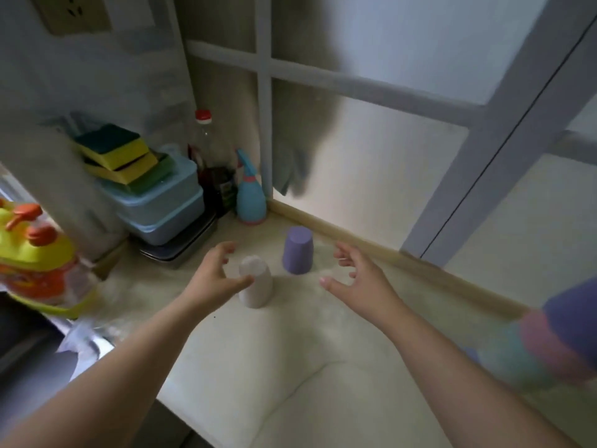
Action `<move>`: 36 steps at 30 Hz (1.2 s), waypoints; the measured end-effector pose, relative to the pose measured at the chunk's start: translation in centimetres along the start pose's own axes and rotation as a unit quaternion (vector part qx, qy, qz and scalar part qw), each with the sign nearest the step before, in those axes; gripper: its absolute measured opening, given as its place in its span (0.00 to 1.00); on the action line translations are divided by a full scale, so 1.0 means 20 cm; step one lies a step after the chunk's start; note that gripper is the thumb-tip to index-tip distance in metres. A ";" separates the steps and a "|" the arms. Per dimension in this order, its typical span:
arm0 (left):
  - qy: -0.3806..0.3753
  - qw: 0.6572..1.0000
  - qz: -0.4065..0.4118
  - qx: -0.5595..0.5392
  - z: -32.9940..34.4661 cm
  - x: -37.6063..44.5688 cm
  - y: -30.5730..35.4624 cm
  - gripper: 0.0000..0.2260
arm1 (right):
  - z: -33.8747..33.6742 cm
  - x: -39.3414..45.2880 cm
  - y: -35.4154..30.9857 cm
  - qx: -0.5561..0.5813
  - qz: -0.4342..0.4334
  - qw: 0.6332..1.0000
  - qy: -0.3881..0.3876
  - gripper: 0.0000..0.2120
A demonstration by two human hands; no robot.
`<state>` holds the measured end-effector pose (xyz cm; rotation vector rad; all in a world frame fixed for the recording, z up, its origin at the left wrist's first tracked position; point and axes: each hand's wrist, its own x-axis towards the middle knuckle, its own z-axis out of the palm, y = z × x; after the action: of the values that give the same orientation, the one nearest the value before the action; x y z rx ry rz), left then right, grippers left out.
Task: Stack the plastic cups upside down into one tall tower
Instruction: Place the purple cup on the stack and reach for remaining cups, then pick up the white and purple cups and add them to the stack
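Note:
A white plastic cup (pixel 256 282) stands upside down on the pale counter (pixel 290 350). A purple cup (pixel 298 249) stands upside down a little behind and to its right. My left hand (pixel 214 274) is curled beside the white cup, thumb at its side, fingers spread and not closed on it. My right hand (pixel 355 273) hovers open to the right of both cups, holding nothing. At the right edge a blurred stack of cups (pixel 555 344), purple over pink over light blue, lies close to the camera.
At the back left stand blue lidded boxes (pixel 164 202) topped with sponges (pixel 116 150), on a metal tray. A bottle with a red cap (pixel 203 134) and a blue spray bottle (pixel 250 195) fill the corner. A yellow bottle with orange pumps (pixel 35 253) is at left. A frosted window (pixel 387 140) lines the back.

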<state>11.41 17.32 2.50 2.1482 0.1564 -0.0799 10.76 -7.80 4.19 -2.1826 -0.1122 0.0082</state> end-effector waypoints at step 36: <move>0.019 0.987 0.032 -0.158 -0.14 -0.02 0.08 0.25 | 0.35 0.51 -0.05 -0.066 0.104 0.992 0.018 0.27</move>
<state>11.31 18.76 5.34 1.8366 0.1134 0.0221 20.54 -0.59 1.27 -2.3154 0.1406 0.0809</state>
